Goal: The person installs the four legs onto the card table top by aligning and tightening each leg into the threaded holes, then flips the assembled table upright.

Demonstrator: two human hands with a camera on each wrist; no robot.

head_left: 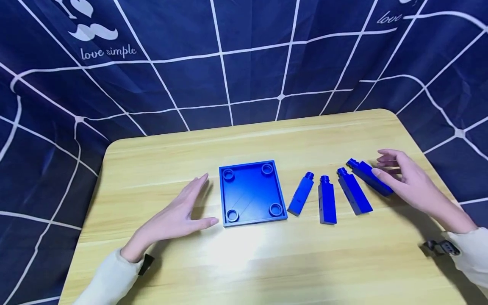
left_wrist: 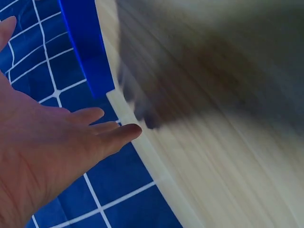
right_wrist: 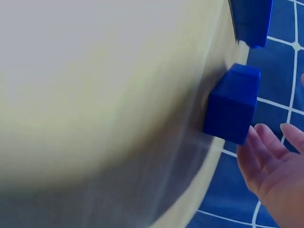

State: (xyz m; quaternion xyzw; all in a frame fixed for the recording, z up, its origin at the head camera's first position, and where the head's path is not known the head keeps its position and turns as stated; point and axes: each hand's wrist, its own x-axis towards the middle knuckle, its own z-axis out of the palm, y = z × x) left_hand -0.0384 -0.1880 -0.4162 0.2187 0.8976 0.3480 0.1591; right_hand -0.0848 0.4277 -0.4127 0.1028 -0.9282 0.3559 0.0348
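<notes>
A blue square plate (head_left: 249, 192) with a raised rim and a round socket in each corner lies on the table. My left hand (head_left: 175, 216) hovers just left of it, thumb and fingers spread and holding nothing; the left wrist view shows the blue edge of the plate (left_wrist: 88, 52) beyond the hand (left_wrist: 52, 137). Right of the plate, several blue square legs with threaded ends lie in a fan. My right hand (head_left: 408, 182) is at the rightmost leg (head_left: 367, 176), thumb over its thick end. In the right wrist view, loose fingertips (right_wrist: 251, 140) come right beside that leg (right_wrist: 232, 104).
The three other legs are a left one (head_left: 301, 195), a middle one (head_left: 327, 201) and a right one (head_left: 354, 192), each lying on its side. The wooden table (head_left: 171, 156) has rounded corners. Dark blue cloth (head_left: 255, 80) with white lines hangs around it.
</notes>
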